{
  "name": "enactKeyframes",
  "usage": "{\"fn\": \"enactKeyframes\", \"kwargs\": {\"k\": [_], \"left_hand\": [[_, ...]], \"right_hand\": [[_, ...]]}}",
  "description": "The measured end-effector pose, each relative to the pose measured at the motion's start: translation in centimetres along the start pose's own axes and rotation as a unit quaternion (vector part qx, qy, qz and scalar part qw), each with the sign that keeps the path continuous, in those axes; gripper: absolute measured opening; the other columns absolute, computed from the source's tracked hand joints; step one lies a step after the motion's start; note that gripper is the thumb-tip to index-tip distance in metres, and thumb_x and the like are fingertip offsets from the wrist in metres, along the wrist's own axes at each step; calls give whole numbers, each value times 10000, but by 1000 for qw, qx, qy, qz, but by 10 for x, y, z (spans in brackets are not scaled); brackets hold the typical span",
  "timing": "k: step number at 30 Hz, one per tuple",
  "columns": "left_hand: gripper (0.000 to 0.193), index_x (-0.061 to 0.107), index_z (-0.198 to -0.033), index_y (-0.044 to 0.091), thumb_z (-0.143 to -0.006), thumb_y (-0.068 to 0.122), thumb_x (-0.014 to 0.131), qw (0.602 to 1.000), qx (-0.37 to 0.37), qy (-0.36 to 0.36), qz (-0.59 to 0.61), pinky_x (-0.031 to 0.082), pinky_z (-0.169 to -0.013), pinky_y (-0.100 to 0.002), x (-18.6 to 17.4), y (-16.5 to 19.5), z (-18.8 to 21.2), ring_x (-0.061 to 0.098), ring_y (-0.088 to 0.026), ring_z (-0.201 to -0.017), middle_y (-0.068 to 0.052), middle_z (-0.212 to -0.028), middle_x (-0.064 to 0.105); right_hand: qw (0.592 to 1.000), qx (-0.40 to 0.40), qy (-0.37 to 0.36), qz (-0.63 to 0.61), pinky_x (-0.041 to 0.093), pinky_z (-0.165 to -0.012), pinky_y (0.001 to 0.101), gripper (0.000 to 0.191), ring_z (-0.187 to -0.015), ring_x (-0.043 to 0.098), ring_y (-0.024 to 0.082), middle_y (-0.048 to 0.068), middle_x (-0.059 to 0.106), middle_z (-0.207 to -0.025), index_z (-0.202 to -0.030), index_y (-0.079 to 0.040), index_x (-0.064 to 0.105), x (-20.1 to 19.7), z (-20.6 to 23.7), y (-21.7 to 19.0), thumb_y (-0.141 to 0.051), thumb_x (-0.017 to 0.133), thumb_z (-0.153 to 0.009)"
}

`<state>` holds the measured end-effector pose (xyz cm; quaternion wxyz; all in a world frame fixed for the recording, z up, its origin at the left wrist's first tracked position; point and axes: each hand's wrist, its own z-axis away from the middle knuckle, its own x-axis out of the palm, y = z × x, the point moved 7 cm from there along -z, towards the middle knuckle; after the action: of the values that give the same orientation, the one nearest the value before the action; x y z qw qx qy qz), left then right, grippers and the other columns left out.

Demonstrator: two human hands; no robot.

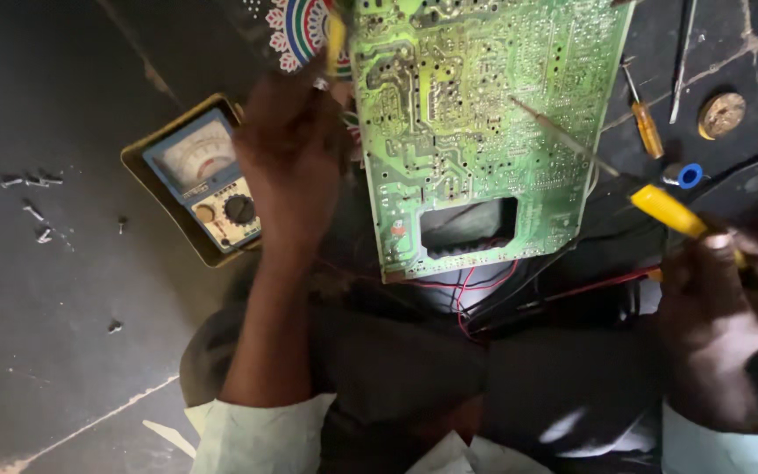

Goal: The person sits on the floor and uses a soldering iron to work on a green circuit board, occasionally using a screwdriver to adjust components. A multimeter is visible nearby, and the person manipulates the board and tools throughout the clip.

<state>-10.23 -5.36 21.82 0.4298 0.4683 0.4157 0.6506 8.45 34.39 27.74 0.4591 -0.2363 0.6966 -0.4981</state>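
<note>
- A large green printed circuit board (484,132), solder side up, is held at its left edge by the closed left hand (289,158).
- A yellow-handled soldering iron (625,180) is gripped in the right hand (721,290), its tip resting on the board.
- An analogue multimeter (203,180) lies unused just left of the left hand; loose screws (32,195) lie further left, suggesting the board is already dismounted.

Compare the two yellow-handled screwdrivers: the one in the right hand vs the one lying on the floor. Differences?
The held screwdriver is gripped in the right hand, its long shaft angled up-left onto the green circuit board; the floor screwdriver lies untouched on the dark floor beside the board. The held one looks longer, with a brighter yellow handle; the floor one is shorter and more amber. Both have slim metal shafts.
</note>
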Motion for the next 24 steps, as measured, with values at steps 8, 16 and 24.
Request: {"fn": "enactKeyframes", "kwargs": {"k": [8,16,24], "left_hand": [[237,710,-1248,-32,-1013,-9,729,931,226,80,-275,507,-637,-285,-28,-2,-11,636,-154,-748,-68,-895,609],[319,628,-1260,-95,-948,-39,588,993,17,115,-28,638,-623,-310,-40,-24,-24,739,-212,-756,-123,-890,717],[685,409,-1557,-27,-931,-199,629,985,100,131,-57,657,-816,-330,-47,-16,-28,791,-195,-1003,-98,-1321,652]], "right_hand": [[995,65,16,-77,403,-542,242,327,-622,490,137,44,478,-779,-917,-61,489,-27,-30,13,-19,517,-1240],[995,-3,9,99,395,-480,271,334,-556,449,141,47,510,-765,-1016,-135,568,-80,-107,19,-299,455,-1283],[937,219,119,-245,467,-591,318,214,-777,559,181,88,713,-1183,-1258,-129,604,-78,-200,95,-289,561,-1124]]}}
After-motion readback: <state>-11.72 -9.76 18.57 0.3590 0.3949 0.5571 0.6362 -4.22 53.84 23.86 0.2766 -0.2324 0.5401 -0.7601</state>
